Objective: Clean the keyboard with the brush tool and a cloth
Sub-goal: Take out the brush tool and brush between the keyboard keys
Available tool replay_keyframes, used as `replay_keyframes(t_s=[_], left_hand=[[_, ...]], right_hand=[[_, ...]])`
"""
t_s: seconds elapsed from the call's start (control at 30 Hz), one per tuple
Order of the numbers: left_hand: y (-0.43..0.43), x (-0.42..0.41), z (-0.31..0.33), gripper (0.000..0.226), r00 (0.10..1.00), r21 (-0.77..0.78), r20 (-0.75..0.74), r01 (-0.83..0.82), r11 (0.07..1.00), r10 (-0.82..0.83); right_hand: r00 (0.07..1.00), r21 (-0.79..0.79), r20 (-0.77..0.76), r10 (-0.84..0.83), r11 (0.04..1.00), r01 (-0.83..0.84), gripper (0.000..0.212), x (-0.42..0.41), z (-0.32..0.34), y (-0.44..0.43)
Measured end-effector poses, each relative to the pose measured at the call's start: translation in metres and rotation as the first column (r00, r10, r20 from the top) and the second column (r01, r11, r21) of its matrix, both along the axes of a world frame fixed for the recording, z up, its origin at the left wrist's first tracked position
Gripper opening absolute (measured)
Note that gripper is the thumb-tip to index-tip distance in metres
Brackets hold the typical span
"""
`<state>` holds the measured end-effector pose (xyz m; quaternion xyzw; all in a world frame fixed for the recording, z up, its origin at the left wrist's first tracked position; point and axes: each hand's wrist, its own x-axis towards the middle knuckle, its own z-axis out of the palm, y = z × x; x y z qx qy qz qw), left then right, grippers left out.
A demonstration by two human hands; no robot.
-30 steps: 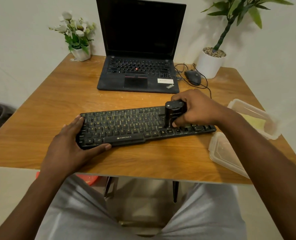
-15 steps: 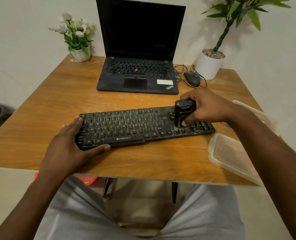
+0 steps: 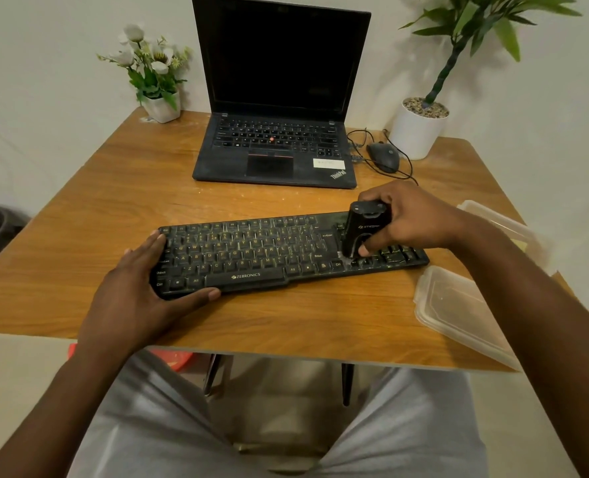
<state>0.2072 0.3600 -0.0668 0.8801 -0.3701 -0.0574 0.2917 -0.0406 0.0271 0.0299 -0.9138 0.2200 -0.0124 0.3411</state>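
Note:
A black keyboard (image 3: 251, 253) lies across the wooden table (image 3: 113, 208), dusty between its keys. My right hand (image 3: 410, 219) grips a black brush tool (image 3: 362, 232) standing upright on the keyboard's right part, its pale bristles down near the arrow keys. My left hand (image 3: 137, 288) rests flat on the keyboard's left end, thumb along the front edge, fingers straight. A yellow cloth (image 3: 520, 243) shows faintly inside a clear container at the right, mostly hidden by my right forearm.
An open black laptop (image 3: 275, 150) stands behind the keyboard, a wired mouse (image 3: 384, 157) to its right. A flower pot (image 3: 161, 108) sits back left, a potted plant (image 3: 417, 132) back right. A clear container (image 3: 493, 215) and its lid (image 3: 458, 312) lie at the right edge.
My right hand has swept the brush tool rightward along the keyboard, from near the enter key toward the arrow keys. My left hand has stayed on the left end.

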Motion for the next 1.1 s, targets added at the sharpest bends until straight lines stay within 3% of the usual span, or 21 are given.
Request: replay_keyframes(t_s=[0.27,0.57,0.8,1.1], left_hand=[[0.001,0.000,0.000,0.138,1.000,0.005,0.003,0.002,1.000,-0.002],[0.000,0.000,0.000,0.134,1.000,-0.001,-0.011,-0.001,1.000,0.001],[0.001,0.004,-0.004,0.144,1.000,0.004,-0.002,0.002,1.000,-0.002],[-0.001,0.003,-0.003,0.133,1.000,0.001,0.005,0.004,1.000,-0.004]], right_hand=[[0.995,-0.132,0.056,-0.085,0.987,0.091,0.039,0.006,-0.002,-0.001],[1.000,0.047,0.018,-0.020,0.999,0.020,0.038,-0.001,-0.004,-0.002],[0.987,-0.117,0.084,-0.136,0.982,0.146,0.038,-0.004,0.005,-0.016],[0.971,-0.068,0.179,-0.156,0.983,0.171,0.042,0.018,-0.008,-0.003]])
